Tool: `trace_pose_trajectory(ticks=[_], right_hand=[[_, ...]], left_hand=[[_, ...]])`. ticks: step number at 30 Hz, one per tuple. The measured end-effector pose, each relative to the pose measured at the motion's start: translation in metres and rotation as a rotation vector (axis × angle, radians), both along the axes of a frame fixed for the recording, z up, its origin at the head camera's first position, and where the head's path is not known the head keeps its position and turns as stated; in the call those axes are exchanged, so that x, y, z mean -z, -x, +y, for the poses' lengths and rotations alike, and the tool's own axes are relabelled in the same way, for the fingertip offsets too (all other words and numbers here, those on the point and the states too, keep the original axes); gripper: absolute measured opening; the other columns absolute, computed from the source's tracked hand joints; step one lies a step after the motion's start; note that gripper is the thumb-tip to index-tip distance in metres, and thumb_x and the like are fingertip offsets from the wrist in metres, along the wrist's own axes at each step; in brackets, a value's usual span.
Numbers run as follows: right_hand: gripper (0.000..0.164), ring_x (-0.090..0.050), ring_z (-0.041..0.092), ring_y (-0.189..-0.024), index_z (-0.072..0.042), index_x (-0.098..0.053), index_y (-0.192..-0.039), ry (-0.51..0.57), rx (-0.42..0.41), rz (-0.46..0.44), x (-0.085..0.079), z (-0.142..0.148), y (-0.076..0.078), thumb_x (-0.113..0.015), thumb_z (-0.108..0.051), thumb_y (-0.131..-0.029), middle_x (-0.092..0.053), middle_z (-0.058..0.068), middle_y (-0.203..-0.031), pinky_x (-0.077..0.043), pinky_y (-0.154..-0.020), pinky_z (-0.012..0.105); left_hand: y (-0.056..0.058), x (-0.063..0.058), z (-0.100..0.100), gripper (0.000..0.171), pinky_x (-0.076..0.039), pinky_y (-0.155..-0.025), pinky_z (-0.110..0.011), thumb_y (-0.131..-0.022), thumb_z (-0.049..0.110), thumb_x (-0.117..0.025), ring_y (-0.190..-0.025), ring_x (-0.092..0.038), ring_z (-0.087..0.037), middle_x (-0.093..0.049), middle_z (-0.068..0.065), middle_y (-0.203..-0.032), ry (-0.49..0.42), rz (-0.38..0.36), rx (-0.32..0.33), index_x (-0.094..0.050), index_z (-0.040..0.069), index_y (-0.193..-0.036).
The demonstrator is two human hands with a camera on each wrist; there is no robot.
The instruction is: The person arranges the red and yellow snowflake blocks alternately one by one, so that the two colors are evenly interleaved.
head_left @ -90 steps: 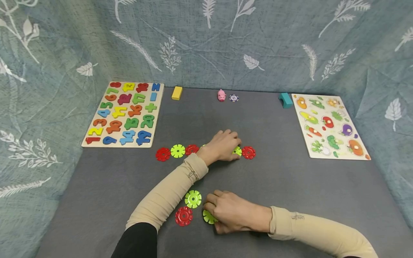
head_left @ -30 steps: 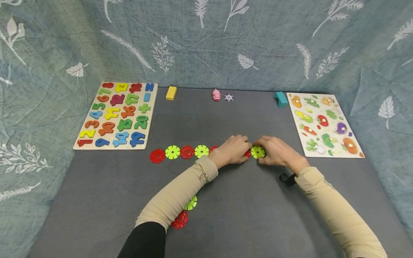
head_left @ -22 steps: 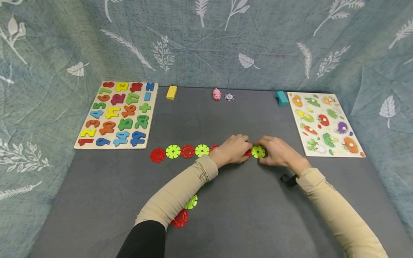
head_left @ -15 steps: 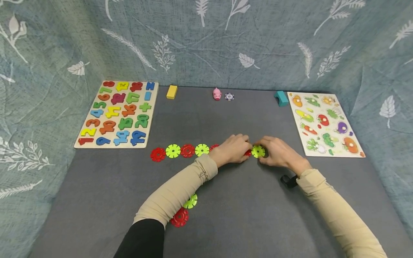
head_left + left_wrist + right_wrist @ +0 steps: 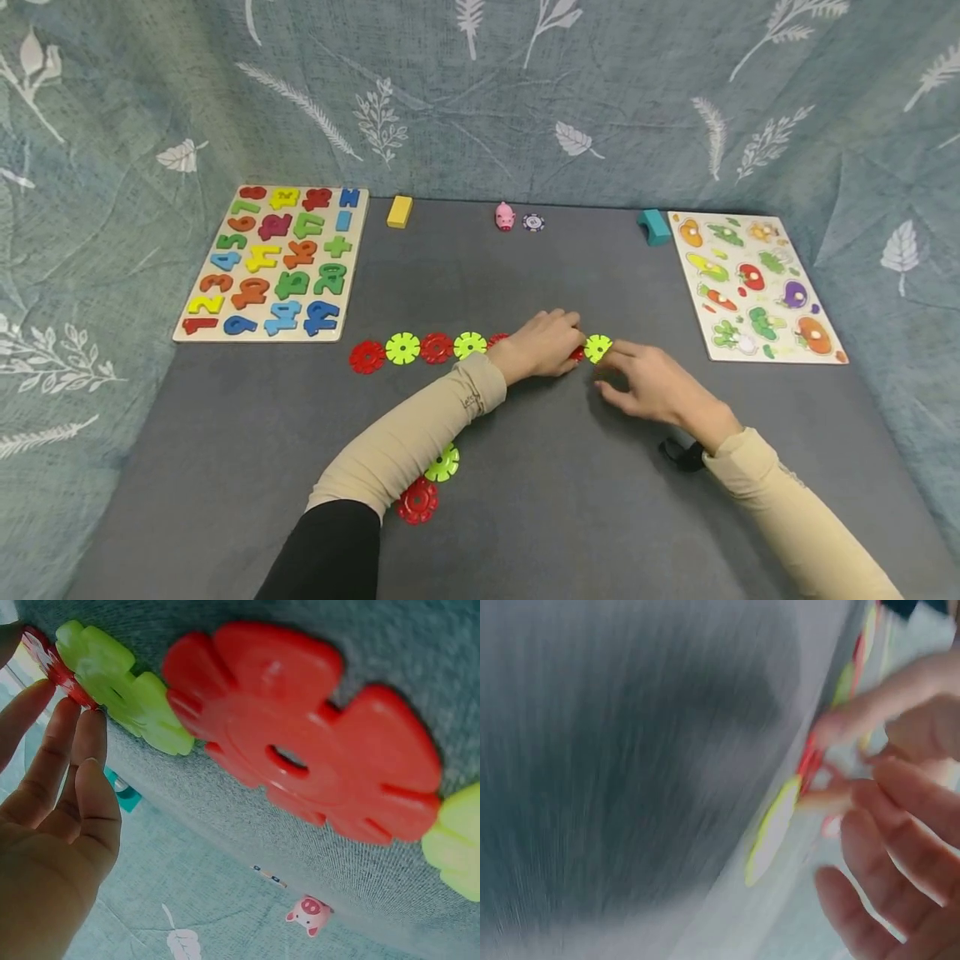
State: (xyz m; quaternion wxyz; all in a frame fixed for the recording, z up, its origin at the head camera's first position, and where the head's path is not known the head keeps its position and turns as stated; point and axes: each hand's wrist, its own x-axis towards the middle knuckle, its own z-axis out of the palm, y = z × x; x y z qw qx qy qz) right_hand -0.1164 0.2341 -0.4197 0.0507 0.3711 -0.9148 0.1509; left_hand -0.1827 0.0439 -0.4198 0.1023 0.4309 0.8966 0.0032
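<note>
A row of red and yellow-green notched plastic discs runs across the table, from a red disc point(image 5: 367, 357) on the left to a yellow-green disc point(image 5: 598, 348) on the right. My left hand point(image 5: 534, 346) covers part of the row. In the left wrist view its thumb and fingers pinch a red disc point(image 5: 51, 661), beside another yellow-green disc point(image 5: 112, 688). Just off the right-end disc, my right hand point(image 5: 660, 387) has fingers loosely bent and holds nothing. Under my left forearm lie a yellow-green disc point(image 5: 444, 463) and a red disc point(image 5: 417, 500), partly hidden.
A number puzzle board point(image 5: 337, 321) stands back left, a vegetable puzzle board point(image 5: 776, 352) back right. Along the curtain point(image 5: 450, 108) sit a yellow block point(image 5: 400, 212), a pink pig figure point(image 5: 505, 217), a poker chip point(image 5: 533, 222) and a teal arch block point(image 5: 655, 227).
My right hand brought a yellow-green disc from the near discs to the row's right end, then let go and drew back toward me. My left hand shifted slightly right along the row.
</note>
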Motion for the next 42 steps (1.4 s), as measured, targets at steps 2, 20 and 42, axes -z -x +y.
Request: trace_pose_trajectory(ticks=[2,20,42], right_hand=[[0.012,-0.058,0.007,-0.067,-0.012,-0.070,-0.088,-0.015,-0.094,-0.001,-0.001,-0.010,-0.012,-0.075,-0.019,-0.080,-0.063,-0.003,-0.085,-0.050,-0.062,0.026],[0.014,-0.057,0.007,-0.072,-0.019,-0.067,-0.088,-0.084,-0.468,0.088,0.008,-0.068,-0.057,-0.073,-0.030,-0.082,-0.059,-0.008,-0.082,-0.046,-0.065,0.025],[0.037,-0.054,0.010,-0.114,-0.028,-0.051,-0.138,-0.388,-0.647,0.280,0.008,-0.178,-0.075,-0.041,-0.034,-0.102,-0.052,-0.005,-0.139,-0.045,-0.089,0.022]], left_hand=[[0.001,0.000,0.000,0.033,-0.050,-0.086,-0.036,-0.095,0.034,-0.059,-0.102,-0.058,-0.021,-0.059,-0.004,-0.120,-0.005,-0.001,0.000,-0.066,0.017,-0.122],[-0.002,-0.001,0.002,0.044,-0.046,-0.088,-0.034,-0.100,0.036,-0.049,-0.107,-0.050,-0.022,-0.048,-0.004,-0.130,0.132,0.021,0.046,-0.044,0.035,-0.144],[-0.001,0.001,-0.001,0.042,-0.046,-0.081,-0.033,-0.099,0.036,-0.052,-0.103,-0.052,-0.020,-0.051,-0.004,-0.127,0.079,0.046,0.075,-0.052,0.029,-0.140]])
